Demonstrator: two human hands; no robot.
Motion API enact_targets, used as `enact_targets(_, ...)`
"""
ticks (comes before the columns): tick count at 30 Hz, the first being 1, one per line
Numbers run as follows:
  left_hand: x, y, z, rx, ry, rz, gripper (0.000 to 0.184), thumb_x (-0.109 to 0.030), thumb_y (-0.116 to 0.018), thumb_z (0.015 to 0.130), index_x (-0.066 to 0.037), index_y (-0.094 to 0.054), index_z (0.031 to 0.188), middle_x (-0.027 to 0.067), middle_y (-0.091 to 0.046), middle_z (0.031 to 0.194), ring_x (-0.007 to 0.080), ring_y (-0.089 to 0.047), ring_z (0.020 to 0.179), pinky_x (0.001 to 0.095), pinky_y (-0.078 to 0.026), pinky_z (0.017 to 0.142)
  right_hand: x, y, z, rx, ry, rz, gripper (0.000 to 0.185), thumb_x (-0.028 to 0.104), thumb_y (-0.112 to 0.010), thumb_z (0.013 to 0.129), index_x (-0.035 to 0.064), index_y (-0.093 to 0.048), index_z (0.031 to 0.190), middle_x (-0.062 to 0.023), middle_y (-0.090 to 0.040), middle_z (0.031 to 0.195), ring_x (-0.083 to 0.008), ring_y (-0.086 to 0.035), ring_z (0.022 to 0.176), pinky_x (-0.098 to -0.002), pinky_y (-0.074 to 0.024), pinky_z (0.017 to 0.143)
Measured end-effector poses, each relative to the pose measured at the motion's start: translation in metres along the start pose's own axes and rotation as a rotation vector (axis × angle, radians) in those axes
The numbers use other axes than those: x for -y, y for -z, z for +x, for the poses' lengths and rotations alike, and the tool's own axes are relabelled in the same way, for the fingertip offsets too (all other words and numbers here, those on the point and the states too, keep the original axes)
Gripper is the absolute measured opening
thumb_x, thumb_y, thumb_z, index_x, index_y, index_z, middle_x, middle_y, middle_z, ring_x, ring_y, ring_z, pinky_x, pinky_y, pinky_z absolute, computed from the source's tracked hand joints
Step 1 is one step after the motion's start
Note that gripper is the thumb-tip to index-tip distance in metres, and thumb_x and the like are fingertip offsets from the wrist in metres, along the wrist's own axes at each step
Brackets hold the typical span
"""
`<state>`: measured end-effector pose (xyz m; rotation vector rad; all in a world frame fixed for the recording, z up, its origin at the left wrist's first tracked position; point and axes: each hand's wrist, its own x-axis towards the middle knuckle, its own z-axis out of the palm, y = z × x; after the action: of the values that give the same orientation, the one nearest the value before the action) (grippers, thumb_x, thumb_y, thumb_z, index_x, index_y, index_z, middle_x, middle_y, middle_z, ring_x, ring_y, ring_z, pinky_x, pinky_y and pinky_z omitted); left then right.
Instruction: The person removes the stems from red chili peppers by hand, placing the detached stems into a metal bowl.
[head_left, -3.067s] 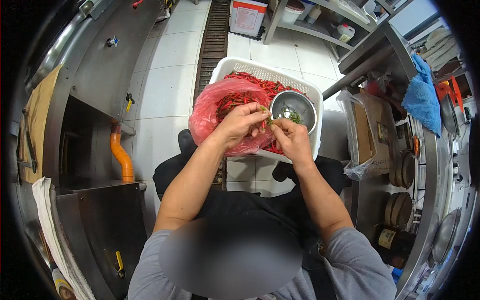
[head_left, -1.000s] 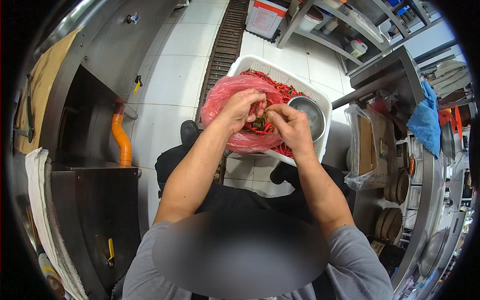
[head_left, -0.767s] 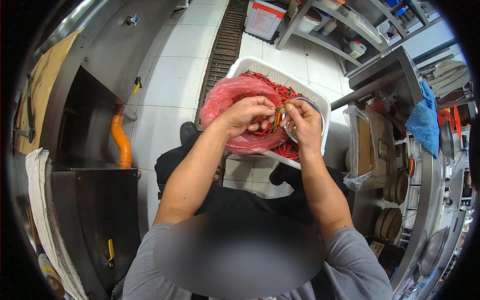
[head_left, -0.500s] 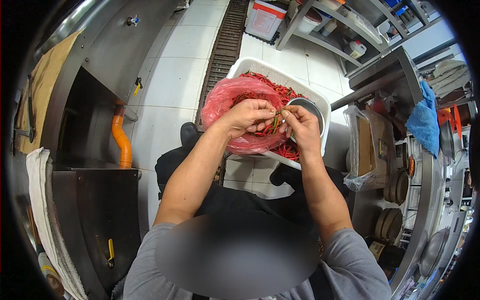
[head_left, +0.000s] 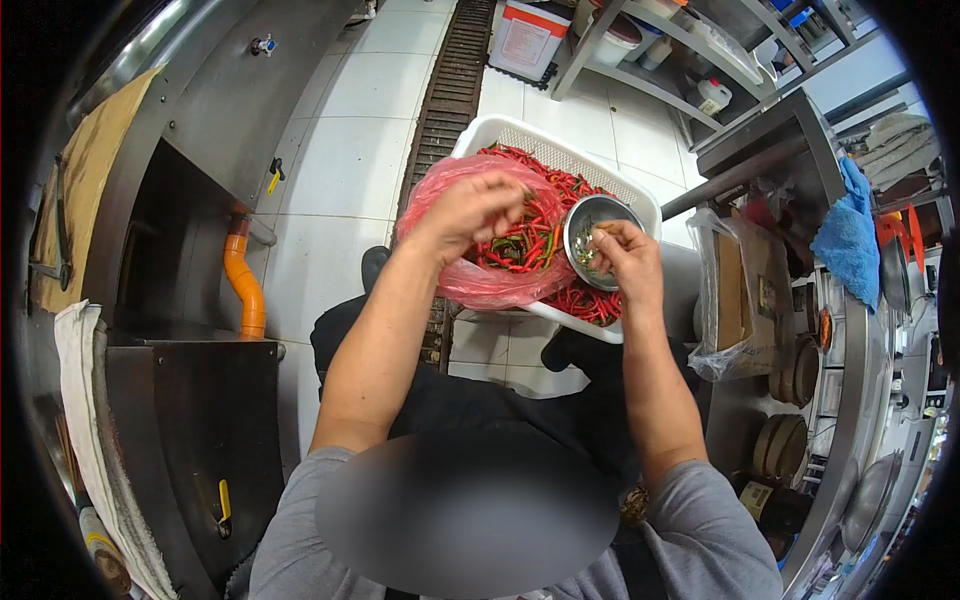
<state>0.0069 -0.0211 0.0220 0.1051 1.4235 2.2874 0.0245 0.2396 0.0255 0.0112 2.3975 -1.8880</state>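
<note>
A pink plastic bag (head_left: 480, 285) lies open on a white plastic basket (head_left: 490, 125), with red chillies (head_left: 548, 212) and some green ones inside it. More red chillies (head_left: 580, 300) fill the basket around the bag. My left hand (head_left: 468, 212) is over the bag's left side, its curled fingers blurred by motion, so I cannot see whether they hold anything. Above a steel bowl (head_left: 572, 232) at the basket's right side is my right hand (head_left: 628, 258), thumb and fingers pinched together. Whatever is in that pinch is too small to name. Small greenish-white bits lie in the bowl.
A drain grate (head_left: 440, 140) runs along the tiled floor behind the basket. On the left stand steel cabinets (head_left: 200, 420) with an orange pipe (head_left: 242, 275). To the right are a plastic-wrapped carton (head_left: 765, 300), a blue cloth (head_left: 845, 240) and stacked pans (head_left: 780, 447).
My hands were together at a greenish chilli over the bag. They have parted: the left moved left, the right moved right and down over the bowl.
</note>
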Motion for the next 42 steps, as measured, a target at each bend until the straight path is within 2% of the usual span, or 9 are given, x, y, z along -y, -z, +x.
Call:
enact_targets(2,-0.004,0.014,0.002,-0.094,-0.158,-0.196,0.017,-0.018,-0.056,0.096,-0.003,-0.058,0.103,0.004,-0.059,0.077,0.0089,-0.05,0.055,0.0187,-0.031,0.041,-0.017,0.024,0.007,-0.081,0.093,-0.293,0.015,0.011,-0.065,0.089,-0.0016,-0.069,0.096,-0.0103,-0.069,0.084,-0.0196,-0.065,0.065,-0.0308,-0.0515,0.058)
enact_targets(4,-0.013,0.012,-0.002,-0.118,-0.177,-0.29,0.018,-0.018,-0.056,0.096,-0.002,-0.057,0.104,0.0043,-0.059,0.078,0.0091,-0.051,0.055,0.0186,-0.031,0.041,-0.024,0.036,0.011,-0.136,0.579,-1.016,0.013,0.011,-0.067,0.084,0.002,-0.072,0.092,-0.0111,-0.069,0.092,-0.0287,-0.066,0.084,-0.0389,-0.0517,0.075)
enact_targets(8,-0.01,0.017,-0.001,-0.151,-0.176,-0.35,0.014,-0.014,-0.056,0.095,-0.002,-0.058,0.102,0.0047,-0.059,0.078,0.01,-0.052,0.058,0.0176,-0.033,0.041,-0.012,0.032,0.014,-0.133,0.311,-1.016,0.012,0.012,-0.069,0.081,0.0024,-0.072,0.087,-0.013,-0.066,0.092,-0.0328,-0.063,0.09,-0.0429,-0.0493,0.081)
enact_targets(17,-0.019,0.02,-0.001,-0.116,-0.242,-0.55,0.023,-0.013,-0.053,0.097,0.002,-0.059,0.113,0.0073,-0.061,0.087,0.0113,-0.057,0.067,0.0186,-0.038,0.044,0.012,-0.041,0.048,0.111,0.678,-0.931,0.018,0.011,-0.067,0.084,0.0071,-0.069,0.101,-0.0134,-0.064,0.088,-0.0319,-0.066,0.079,-0.0428,-0.0519,0.071)
enact_targets(23,-0.017,0.022,-0.002,-0.132,-0.25,-0.447,0.02,-0.01,-0.057,0.093,0.001,-0.06,0.109,0.0054,-0.06,0.082,0.0106,-0.056,0.063,0.0183,-0.037,0.044,-0.008,-0.084,0.092,0.39,0.521,-1.308,0.02,0.017,-0.058,0.088,0.0119,-0.07,0.104,-0.0138,-0.066,0.093,-0.0339,-0.067,0.083,-0.046,-0.0543,0.074)
enact_targets(32,-0.014,0.022,0.004,-0.178,-0.187,-0.343,0.017,-0.008,-0.059,0.092,0.0,-0.06,0.107,0.0039,-0.059,0.08,0.0084,-0.054,0.061,0.0167,-0.035,0.042,0.007,-0.06,0.085,0.194,0.691,-1.018,0.016,0.019,-0.069,0.083,0.0055,-0.069,0.093,-0.015,-0.066,0.084,-0.0326,-0.067,0.071,-0.0453,-0.0524,0.067)
enact_targets(34,-0.012,0.019,0.006,-0.168,-0.176,-0.337,0.016,-0.007,-0.06,0.091,0.0,-0.06,0.106,0.0034,-0.06,0.08,0.0077,-0.054,0.06,0.0164,-0.034,0.042,0.026,-0.057,0.067,0.167,0.092,-0.652,0.018,0.019,-0.071,0.085,0.0017,-0.068,0.09,-0.0125,-0.066,0.07,-0.0229,-0.062,0.053,-0.0371,-0.0487,0.053)
enact_targets(38,0.0,0.009,0.01,-0.158,-0.086,-0.056,0.02,-0.01,-0.066,0.089,-0.003,-0.061,0.107,0.0003,-0.06,0.079,0.0045,-0.053,0.058,0.0155,-0.032,0.041,0.022,-0.048,0.046,0.193,0.054,-0.318,0.023,0.022,-0.075,0.084,-0.0008,-0.07,0.088,-0.0055,-0.062,0.059,-0.0096,-0.055,0.048,-0.0261,-0.0424,0.045)
enact_targets(42,0.017,-0.003,0.013,-0.076,-0.006,0.055,0.018,-0.017,-0.067,0.091,-0.005,-0.063,0.102,-0.002,-0.06,0.075,0.0025,-0.052,0.056,0.0149,-0.031,0.042,0.031,-0.056,0.02,0.228,0.137,-0.548,0.024,0.021,-0.074,0.084,-0.0012,-0.073,0.095,-0.0096,-0.069,0.066,-0.0111,-0.057,0.049,-0.0281,-0.0471,0.049)
